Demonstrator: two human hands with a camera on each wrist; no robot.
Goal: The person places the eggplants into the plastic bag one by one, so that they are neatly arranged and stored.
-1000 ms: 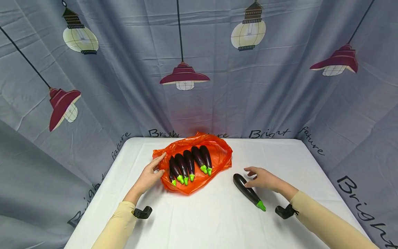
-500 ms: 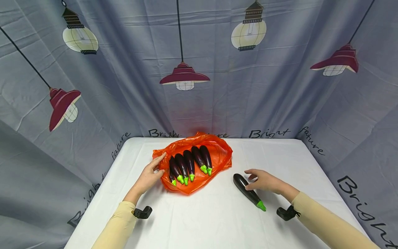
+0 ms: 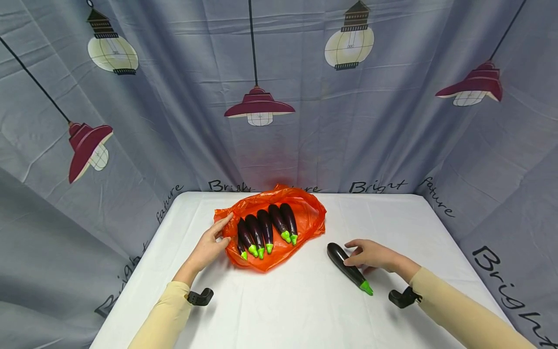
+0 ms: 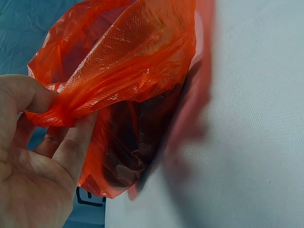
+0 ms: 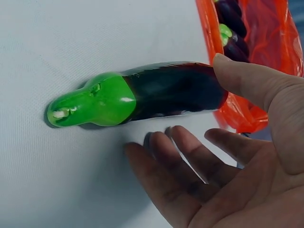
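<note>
An orange-red plastic bag (image 3: 311,224) lies spread on the table with several dark eggplants (image 3: 265,224) with green stems inside. My left hand (image 3: 208,249) holds the bag's left rim; the left wrist view has the thumb and fingers pinching the film (image 4: 66,107). A single eggplant (image 3: 344,263) lies outside the bag, to its right, its green stem (image 5: 102,102) toward me. My right hand (image 3: 372,255) is at this eggplant, fingers loosely spread. In the right wrist view, the thumb overlaps its dark body (image 5: 171,90), while the other fingers are apart from its side.
A white cloth (image 3: 283,315) covers the table. Grey-blue curtains (image 3: 296,150) printed with lamps and lettering hang behind and at both sides. A black wrist camera (image 3: 200,297) sits on the left wrist, another black camera (image 3: 403,297) on the right.
My right hand has shifted slightly right and toward me beside the single eggplant, and its lower fingers now show by the eggplant's right side. The left hand and the bag stay put.
</note>
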